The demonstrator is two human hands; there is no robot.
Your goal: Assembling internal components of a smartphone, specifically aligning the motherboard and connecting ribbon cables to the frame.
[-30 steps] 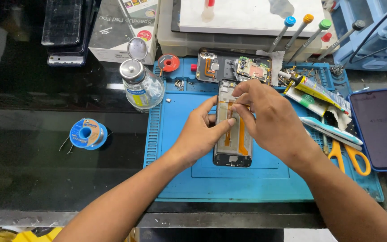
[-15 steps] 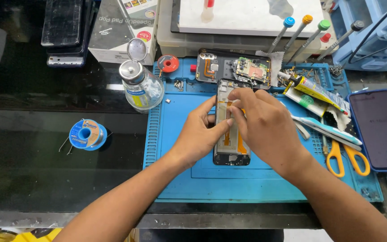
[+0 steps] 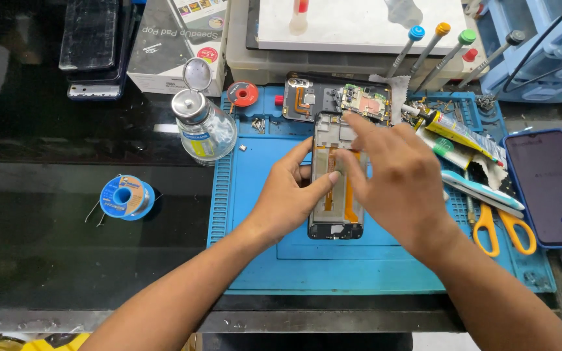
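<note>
An opened phone frame (image 3: 333, 224) with orange flex cables lies on the blue work mat (image 3: 359, 266). My left hand (image 3: 291, 195) grips its left edge, thumb pressed on the inside. My right hand (image 3: 401, 185) hovers over the frame's right side, fingers spread, index finger stretched toward the frame's top near a green circuit board (image 3: 364, 102). Whether the right fingertips touch the frame is unclear.
A clear liquid bottle (image 3: 204, 123) stands at the mat's left corner. A solder spool (image 3: 125, 197) lies left. Yellow scissors (image 3: 502, 227), a glue tube (image 3: 456, 133) and a dark phone (image 3: 551, 188) lie right. Screwdrivers (image 3: 424, 49) and a white box stand behind.
My right hand has lifted off the frame's middle and opened, its fingers spreading toward the top. The left hand keeps its hold on the frame.
</note>
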